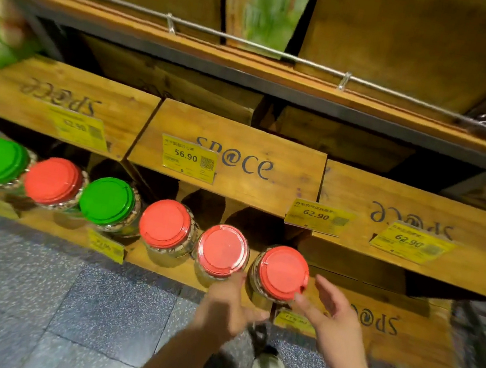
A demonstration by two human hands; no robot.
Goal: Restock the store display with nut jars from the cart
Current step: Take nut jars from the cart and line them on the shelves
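Nut jar [280, 274]: clear w/ red lid, rightmost in row.

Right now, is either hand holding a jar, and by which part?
Neither grips one. The left hand and right hand are open on either side of the rightmost red-lidded jar, the right fingertips at its lid edge.

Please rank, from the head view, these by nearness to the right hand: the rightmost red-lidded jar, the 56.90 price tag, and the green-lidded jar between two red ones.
1. Rightmost red-lidded jar, just left of the right hand.
2. 56.90 price tag, up-left on a crate.
3. Green-lidded jar, far left.
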